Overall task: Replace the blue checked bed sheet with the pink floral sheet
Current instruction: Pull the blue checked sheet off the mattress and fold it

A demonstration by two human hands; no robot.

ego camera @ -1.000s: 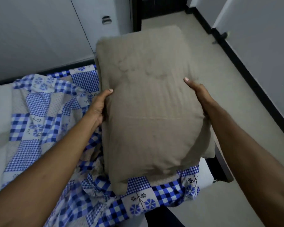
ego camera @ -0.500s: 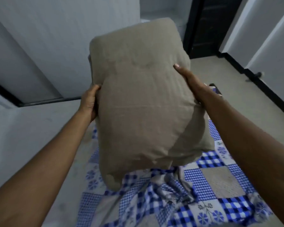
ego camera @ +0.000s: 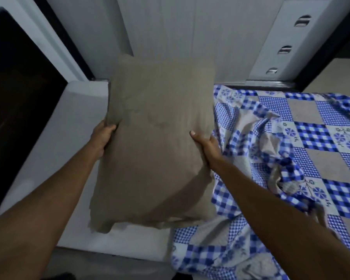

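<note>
no readable text or labels

The middle of the view is filled by the tan pillow (ego camera: pixel 156 138), gripped at its side edges by the left hand (ego camera: pixel 101 138) and the right hand (ego camera: pixel 206 144); passage straight ahead is blocked by it. Bare mattress (ego camera: pixel 73 122) is exposed to the left of the pillow and at its near end, where a hand could be passed. To the right, the bed is covered by the blue checked sheet (ego camera: pixel 311 138), bunched into raised folds just beside the pillow and lying flatter farther right. The far side is closed off by the white wall panel (ego camera: pixel 170 27) and the drawer unit (ego camera: pixel 271 49).
</note>
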